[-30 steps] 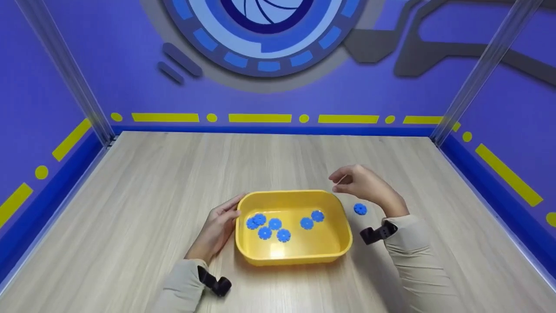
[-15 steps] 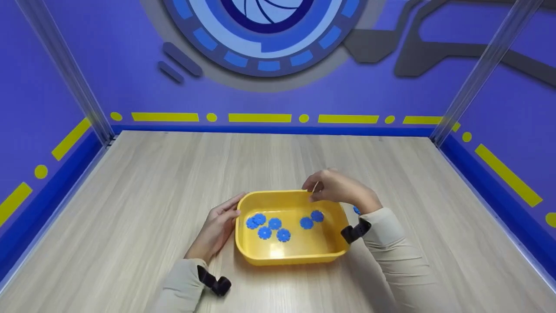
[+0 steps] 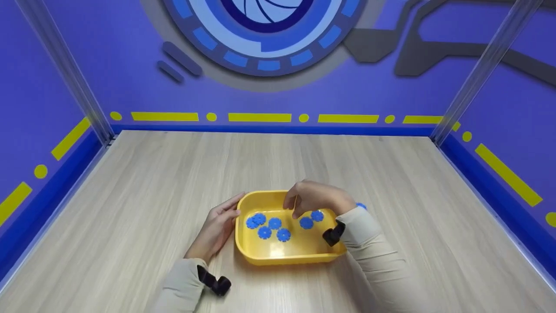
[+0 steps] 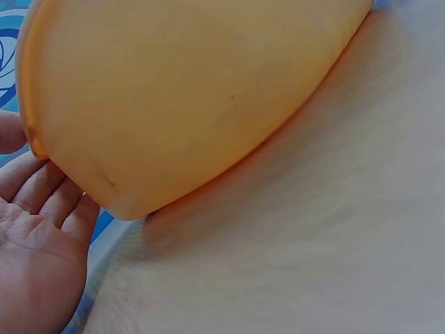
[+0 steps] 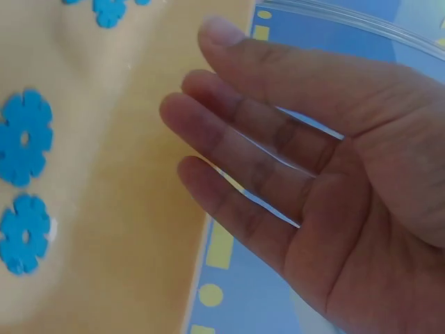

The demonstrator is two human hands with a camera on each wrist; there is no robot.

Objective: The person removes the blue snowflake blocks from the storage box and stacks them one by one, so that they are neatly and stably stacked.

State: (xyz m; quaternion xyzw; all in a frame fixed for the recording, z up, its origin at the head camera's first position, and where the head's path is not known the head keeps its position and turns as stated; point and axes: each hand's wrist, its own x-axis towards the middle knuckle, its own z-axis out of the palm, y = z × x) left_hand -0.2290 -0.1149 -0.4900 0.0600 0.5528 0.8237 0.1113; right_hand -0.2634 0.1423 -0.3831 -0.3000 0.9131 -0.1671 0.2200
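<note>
A yellow plastic bin [image 3: 295, 248] stands on the table, and several blue notched snowflake discs lie in it. Five-odd discs, such as this blue disc [image 3: 283, 235], gather on the left side. A pair, including another blue disc [image 3: 306, 223], lies farther right. My left hand [image 3: 219, 228] holds the bin's left end, thumb at the rim and fingers along the outer wall [image 4: 174, 104]. Over the back part of the bin hangs my right hand [image 3: 315, 198]. In the right wrist view its fingers [image 5: 215, 129] are loosely bent with nothing between them.
One more blue disc [image 3: 361, 205] lies on the table right of the bin, partly hidden by the right wrist. The wooden table [image 3: 173, 174] is bounded by blue printed walls [image 3: 269, 98] at the back and sides.
My right hand has moved left and down, from beyond the bin's back right corner to over its inside. The left hand, bin and discs have stayed in place.
</note>
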